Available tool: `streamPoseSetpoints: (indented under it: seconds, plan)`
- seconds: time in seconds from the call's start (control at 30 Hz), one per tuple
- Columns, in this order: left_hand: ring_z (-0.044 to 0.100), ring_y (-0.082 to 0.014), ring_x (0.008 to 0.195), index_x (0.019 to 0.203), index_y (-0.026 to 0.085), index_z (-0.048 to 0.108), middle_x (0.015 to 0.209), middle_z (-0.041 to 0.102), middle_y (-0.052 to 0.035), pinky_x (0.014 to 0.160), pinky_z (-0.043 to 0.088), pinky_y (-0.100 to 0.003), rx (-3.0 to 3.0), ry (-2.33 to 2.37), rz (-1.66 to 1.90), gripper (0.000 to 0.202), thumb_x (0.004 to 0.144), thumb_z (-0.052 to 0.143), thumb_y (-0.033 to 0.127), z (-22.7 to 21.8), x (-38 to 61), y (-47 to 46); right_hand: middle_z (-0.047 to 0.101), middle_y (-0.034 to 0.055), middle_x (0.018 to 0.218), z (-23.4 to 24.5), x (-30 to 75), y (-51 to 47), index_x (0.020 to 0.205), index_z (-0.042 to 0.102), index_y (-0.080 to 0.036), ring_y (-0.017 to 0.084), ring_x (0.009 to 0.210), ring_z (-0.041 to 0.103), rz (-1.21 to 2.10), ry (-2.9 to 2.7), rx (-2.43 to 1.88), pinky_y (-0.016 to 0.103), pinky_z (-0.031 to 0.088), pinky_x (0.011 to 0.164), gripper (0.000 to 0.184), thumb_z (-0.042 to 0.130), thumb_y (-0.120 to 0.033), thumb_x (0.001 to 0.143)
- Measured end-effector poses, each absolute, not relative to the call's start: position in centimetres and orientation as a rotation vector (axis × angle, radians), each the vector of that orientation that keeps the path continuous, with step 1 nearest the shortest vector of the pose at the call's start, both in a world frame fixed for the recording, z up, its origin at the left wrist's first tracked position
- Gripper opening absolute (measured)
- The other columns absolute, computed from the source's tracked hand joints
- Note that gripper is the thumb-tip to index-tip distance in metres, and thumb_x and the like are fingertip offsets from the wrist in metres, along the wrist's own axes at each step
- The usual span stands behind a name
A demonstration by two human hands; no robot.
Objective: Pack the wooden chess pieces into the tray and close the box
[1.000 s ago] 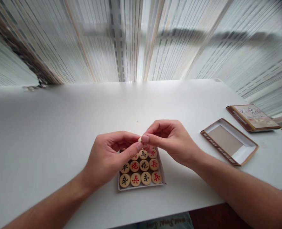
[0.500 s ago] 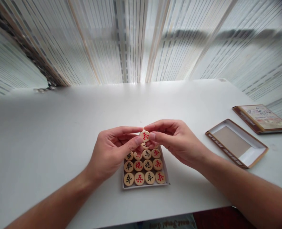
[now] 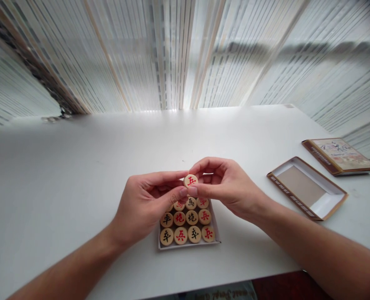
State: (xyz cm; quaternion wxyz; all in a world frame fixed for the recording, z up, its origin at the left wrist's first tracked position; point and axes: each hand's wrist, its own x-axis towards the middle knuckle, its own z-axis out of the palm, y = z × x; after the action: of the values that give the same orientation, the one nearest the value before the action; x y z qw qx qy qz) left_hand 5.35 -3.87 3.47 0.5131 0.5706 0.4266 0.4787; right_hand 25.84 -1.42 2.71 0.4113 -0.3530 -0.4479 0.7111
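Observation:
Both hands pinch one round wooden chess piece with a red character, held face up above a small white tray. My left hand grips it from the left with thumb and forefinger. My right hand grips it from the right the same way. In the tray lie several more wooden pieces in rows, marked in red or black. The tray's far rows are hidden behind my fingers.
The white table runs back to a wall of pale vertical blinds. At the right lie an open brown box bottom with a white inside and, beyond it, its printed lid. The table's near edge is just below the tray.
The piece, seen edge-on a second ago, has been turned so its red character faces up. Both hands stay pinched on it at about the same spot above the tray.

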Motion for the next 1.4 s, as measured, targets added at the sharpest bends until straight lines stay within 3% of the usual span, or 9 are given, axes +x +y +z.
streamPoseSetpoints:
  seconds: [0.17,0.53,0.73,0.83,1.03,1.27,1.4]
  plan:
    - [0.086,-0.0299,0.092,0.11,0.023,0.089,0.101,0.088,-0.0084,0.084,0.075,-0.039,1.513,1.053,1.137,0.025,0.086,0.09,0.029,3.17,5.28,-4.37,0.071,-0.0003,0.067,2.85,25.72,-1.56,0.078,0.074,-0.017,0.012,0.058,0.064,1.796,-1.155,-0.986,0.021,0.05,0.05,0.048,0.111,-0.027,0.049]
    - [0.084,-0.0211,0.081,0.113,0.023,0.087,0.094,0.087,-0.0046,0.076,0.073,-0.028,1.529,0.932,1.164,0.028,0.086,0.088,0.015,2.66,5.07,-4.28,0.078,0.0047,0.067,2.95,25.36,-2.0,0.076,0.076,-0.016,0.014,0.055,0.071,1.854,-1.183,-0.863,0.02,0.058,0.049,0.038,0.104,-0.041,0.068]
    - [0.084,-0.0244,0.077,0.104,0.019,0.089,0.089,0.087,-0.0074,0.074,0.074,-0.032,1.49,1.018,1.195,0.026,0.08,0.096,0.029,2.93,5.24,-4.22,0.08,0.006,0.069,2.96,25.35,-1.99,0.08,0.082,-0.015,0.015,0.058,0.076,1.934,-1.133,-0.811,0.02,0.063,0.055,0.034,0.102,-0.042,0.073]
    - [0.084,-0.0239,0.076,0.101,0.02,0.089,0.088,0.087,-0.0066,0.072,0.074,-0.03,1.44,1.005,1.217,0.027,0.078,0.098,0.03,3.15,5.28,-4.19,0.082,0.0068,0.074,3.07,25.45,-1.93,0.09,0.087,-0.015,0.016,0.064,0.078,1.933,-1.149,-0.778,0.02,0.065,0.059,0.033,0.102,-0.039,0.073]
    - [0.085,-0.0204,0.08,0.104,0.02,0.088,0.094,0.088,-0.0055,0.074,0.072,-0.024,1.437,0.911,1.247,0.021,0.084,0.091,0.016,3.24,5.3,-4.2,0.082,0.0065,0.076,3.11,25.7,-1.78,0.099,0.089,-0.017,0.017,0.069,0.08,1.878,-1.207,-0.74,0.024,0.068,0.064,0.034,0.102,-0.034,0.073]
    - [0.083,-0.0145,0.085,0.102,0.023,0.088,0.096,0.087,-0.0012,0.079,0.069,-0.017,1.57,1.006,1.341,0.02,0.086,0.089,0.011,2.99,4.89,-3.96,0.084,0.0053,0.094,2.67,25.95,-1.59,0.102,0.09,-0.024,0.016,0.085,0.079,1.511,-1.411,-0.704,0.022,0.065,0.073,0.024,0.098,-0.021,0.079]
    - [0.083,-0.0148,0.086,0.101,0.023,0.088,0.094,0.087,-0.0007,0.081,0.069,-0.019,1.614,1.006,1.366,0.02,0.086,0.088,0.01,2.88,4.79,-3.86,0.084,0.0043,0.094,2.45,26.03,-1.55,0.104,0.089,-0.025,0.016,0.084,0.079,1.414,-1.462,-0.695,0.023,0.066,0.075,0.025,0.095,-0.016,0.081]
